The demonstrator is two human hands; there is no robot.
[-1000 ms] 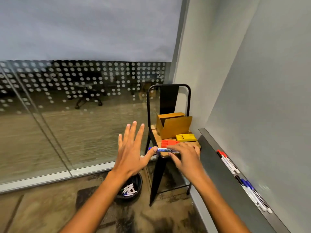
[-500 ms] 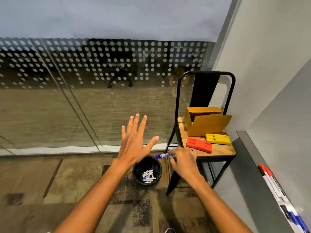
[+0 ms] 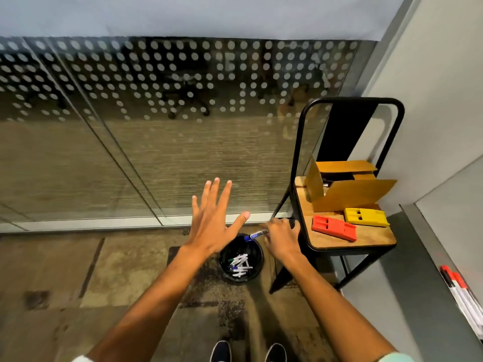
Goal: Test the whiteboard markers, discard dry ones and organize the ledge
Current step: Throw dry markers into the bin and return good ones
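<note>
One blue-capped white whiteboard marker (image 3: 255,235) we pinch in the curled right hand (image 3: 282,237) just above the round black bin (image 3: 241,257) at 12 o'clock, probably to discard it as dry, while our left hand (image 3: 213,226) hovers spread and empty.

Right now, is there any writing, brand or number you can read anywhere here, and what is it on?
Blue marker held in the right hand: a white printed label, too blurred to read.
Discarded markers in the black bin: print too small to read.
Red-capped markers on the ledge: no legible print.
Red block, yellow block, cardboard box: no text visible.
</note>
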